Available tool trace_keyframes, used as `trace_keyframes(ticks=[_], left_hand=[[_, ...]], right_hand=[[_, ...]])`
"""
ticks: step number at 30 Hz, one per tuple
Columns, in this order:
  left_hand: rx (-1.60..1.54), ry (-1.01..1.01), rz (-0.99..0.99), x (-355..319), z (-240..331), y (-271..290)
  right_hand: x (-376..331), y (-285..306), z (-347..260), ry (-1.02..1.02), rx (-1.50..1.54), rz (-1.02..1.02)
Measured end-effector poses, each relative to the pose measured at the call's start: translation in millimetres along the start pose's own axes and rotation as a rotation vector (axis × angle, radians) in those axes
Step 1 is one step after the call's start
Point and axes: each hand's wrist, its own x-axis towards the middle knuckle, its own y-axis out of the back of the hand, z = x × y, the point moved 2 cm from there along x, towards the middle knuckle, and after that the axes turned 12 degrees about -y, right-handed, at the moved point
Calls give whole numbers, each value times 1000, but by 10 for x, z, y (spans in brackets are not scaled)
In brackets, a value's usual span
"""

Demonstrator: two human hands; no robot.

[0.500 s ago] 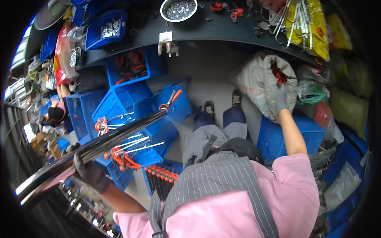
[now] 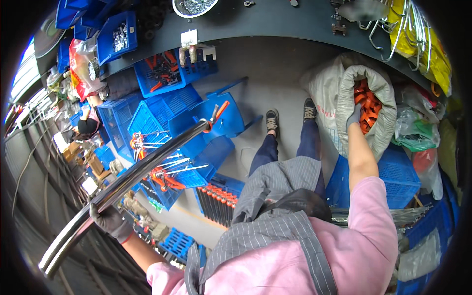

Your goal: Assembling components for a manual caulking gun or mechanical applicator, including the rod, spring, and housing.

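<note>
My left hand (image 2: pixel 112 222), in a dark grey glove, is closed around a long, shiny chrome tube (image 2: pixel 152 164) near its lower end. The tube slants up toward the middle, and an orange and metal clamp-like piece (image 2: pixel 214 118) sits at its far end. On the right, a white woven sack (image 2: pixel 346 88) has its mouth rolled back. Orange parts (image 2: pixel 371 105) fill its opening; their exact kind is unclear. My right hand (image 2: pixel 354 115), in a grey glove, reaches inside the sack's near left rim, its fingers hidden there.
Blue crates (image 2: pixel 169 115) with orange-ended metal rods stand at left. A dark workbench (image 2: pixel 275 24) across the front carries a bowl of small metal parts (image 2: pixel 195 6) and bent metal rods (image 2: pixel 415 39). A blue crate (image 2: pixel 393 177) sits below the sack. Another person (image 2: pixel 88 122) is at far left.
The view has shifted. My right hand has moved into the sack's opening, which now shows many more orange parts. My left hand still grips the chrome tube.
</note>
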Motion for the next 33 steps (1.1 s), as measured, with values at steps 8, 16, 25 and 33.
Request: trace_keyframes(ticks=[8, 16, 25, 33], left_hand=[[78, 122, -33, 154, -253, -308], [95, 51, -44, -97, -293, 290], [132, -241, -77, 159, 237, 1149], [-29, -186, -78, 185, 311, 2316]], right_hand=[[-1020, 507, -591, -264, 185, -4], [-2563, 902, -1644, -84, -290, 273], [-5161, 1436, -2232, 83, -267, 182], [-6553, 1515, -2246, 238, -111, 246]])
